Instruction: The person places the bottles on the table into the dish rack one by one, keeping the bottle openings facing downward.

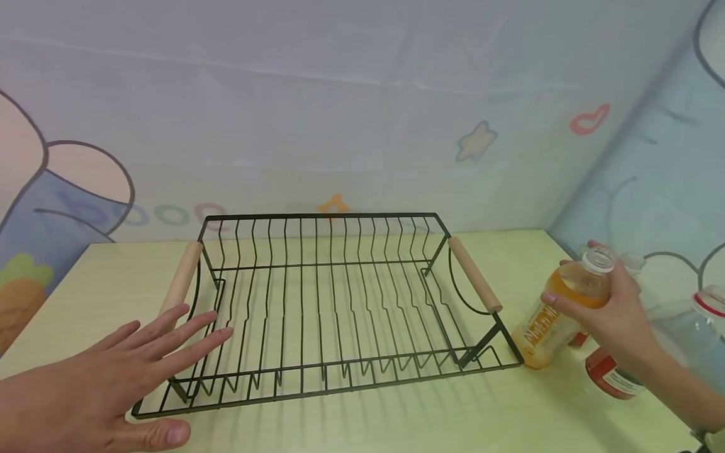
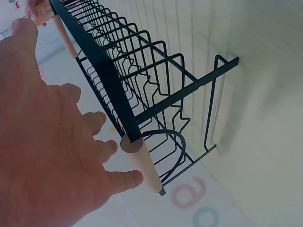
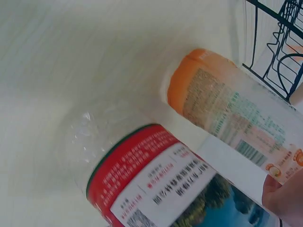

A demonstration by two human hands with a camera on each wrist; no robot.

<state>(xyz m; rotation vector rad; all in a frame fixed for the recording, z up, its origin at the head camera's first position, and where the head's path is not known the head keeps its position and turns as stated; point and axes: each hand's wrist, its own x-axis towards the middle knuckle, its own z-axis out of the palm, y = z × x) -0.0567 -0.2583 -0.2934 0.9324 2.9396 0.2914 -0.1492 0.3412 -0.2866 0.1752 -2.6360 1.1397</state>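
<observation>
A black wire dish rack [image 1: 317, 216] with wooden handles stands on the table. My right hand [image 1: 620, 318] grips a bottle of orange drink [image 1: 557, 321] around its upper part, thumb on the near side. The bottle leans, its base close to the rack's front right corner; in the right wrist view its printed label [image 3: 232, 113] faces the camera. My left hand [image 1: 113, 384] is spread with straight fingers by the rack's left wooden handle [image 1: 184, 274]. In the left wrist view a fingertip overlaps that handle [image 2: 144, 165], and nothing is held in the palm.
A large clear bottle with a red label [image 1: 614, 376] stands at the right, beside my right forearm. Behind the gripped bottle shows another clear bottle [image 1: 632, 263], partly hidden by the hand. A printed cloth backdrop [image 1: 340, 113] rises behind the table [image 1: 408, 421].
</observation>
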